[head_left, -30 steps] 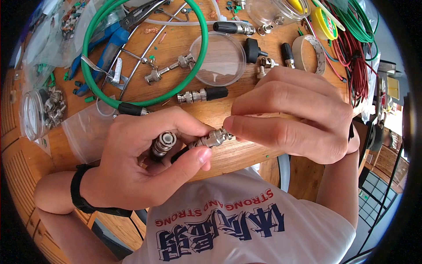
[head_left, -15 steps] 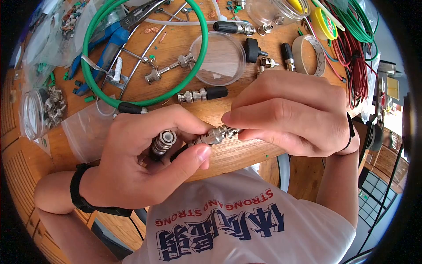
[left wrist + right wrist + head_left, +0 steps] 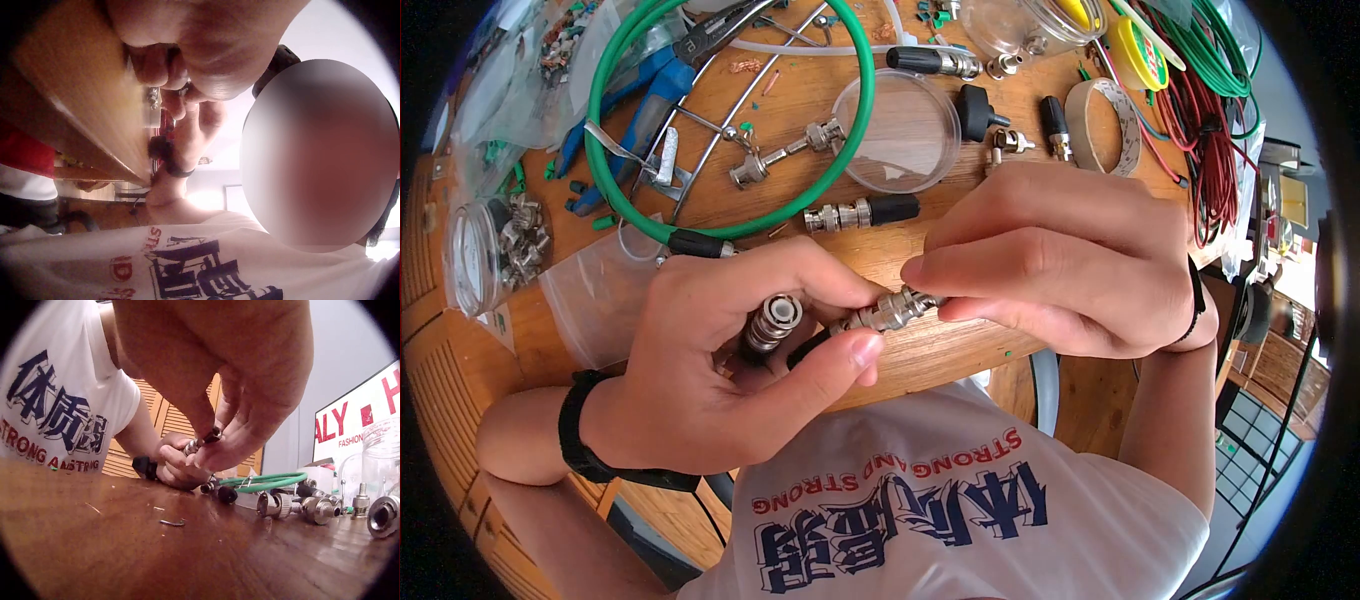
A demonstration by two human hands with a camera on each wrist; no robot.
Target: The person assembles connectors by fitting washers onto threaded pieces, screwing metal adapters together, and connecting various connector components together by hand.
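In the head view my left hand (image 3: 685, 395) pinches a silver BNC connector (image 3: 888, 312) between thumb and forefinger. A second BNC connector (image 3: 778, 318) stands in the curl of that same hand, its round open end facing up. From the other side, my right hand (image 3: 1065, 255) pinches the far end of the first connector with thumb and forefinger, the other fingers folded behind. The right wrist view shows a metal end (image 3: 214, 434) poking out between the right fingertips. Most of the black rear part of the held connector is hidden by the left hand.
Beyond the hands lie another BNC connector (image 3: 860, 214), a clear round lid (image 3: 897, 130), a green cable loop (image 3: 870, 75) and blue-handled pliers (image 3: 662, 85). A tape roll (image 3: 1105, 95) and red wires (image 3: 1212, 170) lie right; a jar of connectors (image 3: 478, 262) lies left.
My right hand's fingers have shifted from the connector's tip to a pinch around its end, with the thumb now showing below. The left hand has stayed nearly still.
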